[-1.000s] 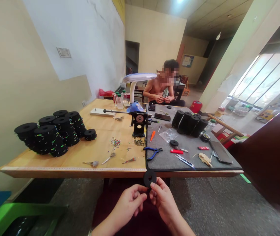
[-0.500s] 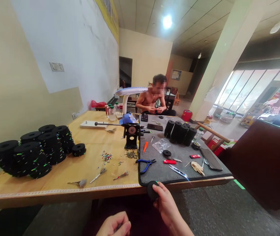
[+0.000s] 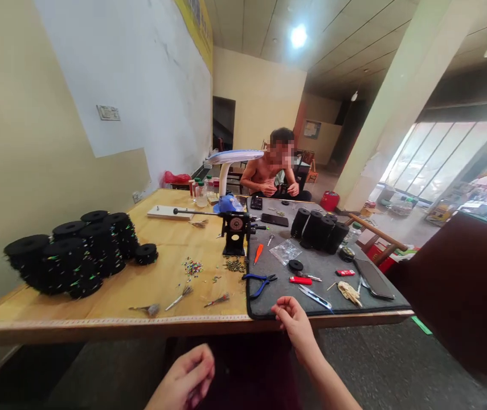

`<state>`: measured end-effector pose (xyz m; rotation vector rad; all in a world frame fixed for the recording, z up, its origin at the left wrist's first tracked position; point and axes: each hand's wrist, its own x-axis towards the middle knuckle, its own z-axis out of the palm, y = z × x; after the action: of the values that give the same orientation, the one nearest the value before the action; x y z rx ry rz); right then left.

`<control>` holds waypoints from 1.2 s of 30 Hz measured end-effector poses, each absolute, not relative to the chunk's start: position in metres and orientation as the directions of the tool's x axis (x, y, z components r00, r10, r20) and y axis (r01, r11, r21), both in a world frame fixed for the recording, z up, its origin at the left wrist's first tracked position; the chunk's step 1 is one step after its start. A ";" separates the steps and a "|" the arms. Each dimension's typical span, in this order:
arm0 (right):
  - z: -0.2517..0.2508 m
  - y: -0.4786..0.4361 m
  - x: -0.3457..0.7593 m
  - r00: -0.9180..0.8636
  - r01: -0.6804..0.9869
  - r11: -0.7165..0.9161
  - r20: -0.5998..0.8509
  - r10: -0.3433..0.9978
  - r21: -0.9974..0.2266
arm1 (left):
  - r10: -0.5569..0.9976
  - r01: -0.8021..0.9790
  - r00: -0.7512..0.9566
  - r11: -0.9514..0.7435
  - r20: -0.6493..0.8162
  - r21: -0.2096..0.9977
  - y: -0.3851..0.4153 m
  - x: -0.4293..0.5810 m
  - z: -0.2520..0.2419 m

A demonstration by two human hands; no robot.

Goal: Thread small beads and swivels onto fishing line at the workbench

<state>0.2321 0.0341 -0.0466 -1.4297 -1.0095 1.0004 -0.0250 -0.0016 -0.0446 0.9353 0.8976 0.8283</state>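
Note:
My right hand is raised over the front edge of the grey mat, thumb and fingertips pinched together; anything between them is too small to make out. My left hand hangs lower, in front of the table edge, its fingers curled in and their grip hidden. Nearest to the right hand on the mat lie blue-handled pliers, thread snips and a red lighter. A small black foam spool rests behind the lighter.
Stacks of black foam spools stand at the table's left. A black winding device and a desk lamp stand mid-table, with beads in front. More black spools stand at the right. A person sits opposite.
The black foam spool held in my right hand is out of sight now. That hand has risen slightly rightward, its fingers pinched. My left hand has shifted a little left and up. The view has turned slightly.

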 end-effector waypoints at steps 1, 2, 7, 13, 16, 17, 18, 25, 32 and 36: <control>-0.053 0.030 0.226 0.266 0.132 -0.036 0.001 0.964 -0.991 | 0.870 -0.218 0.423 0.371 -0.255 0.903 0.002 -0.019 -0.044; -0.061 0.026 0.219 0.211 0.206 0.004 0.049 0.976 -0.979 | 0.850 -0.231 0.461 0.393 -0.255 0.890 0.006 -0.014 -0.045; -0.102 0.011 0.184 -0.192 0.365 0.097 0.027 0.981 -0.926 | 0.750 -0.216 0.589 0.506 -0.302 0.835 0.019 -0.001 -0.075; -0.143 0.035 0.168 -0.244 0.403 -0.066 -0.176 0.954 -0.913 | 0.672 -0.169 0.667 0.557 -0.322 0.813 0.018 0.012 -0.097; -0.157 0.037 0.172 -0.291 0.436 -0.094 -0.239 0.926 -0.895 | 0.664 -0.124 0.665 0.549 -0.342 0.826 0.018 0.011 -0.096; -0.161 0.035 0.174 -0.306 0.447 -0.098 -0.255 0.917 -0.889 | 0.661 -0.107 0.660 0.552 -0.356 0.827 0.018 0.009 -0.097; -0.163 0.033 0.175 -0.316 0.458 -0.101 -0.268 0.910 -0.883 | 0.660 -0.093 0.654 0.556 -0.370 0.826 0.017 0.006 -0.097; -0.166 0.034 0.182 -0.336 0.478 -0.179 -0.367 0.867 -0.860 | 0.737 -0.164 0.531 0.574 -0.418 0.803 0.005 -0.030 -0.098; -0.173 0.038 0.177 -0.278 0.362 -0.378 -0.485 0.829 -0.852 | 0.770 -0.208 0.486 0.562 -0.414 0.801 -0.005 -0.037 -0.094; -0.161 0.030 0.183 -0.238 0.143 -0.506 -0.526 0.817 -0.851 | 0.791 -0.262 0.459 0.555 -0.404 0.790 -0.012 -0.043 -0.079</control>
<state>0.1831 0.0304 -0.1609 -1.5270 -1.1589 1.7951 -0.0425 -0.0122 -0.0787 0.7164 0.8588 0.7212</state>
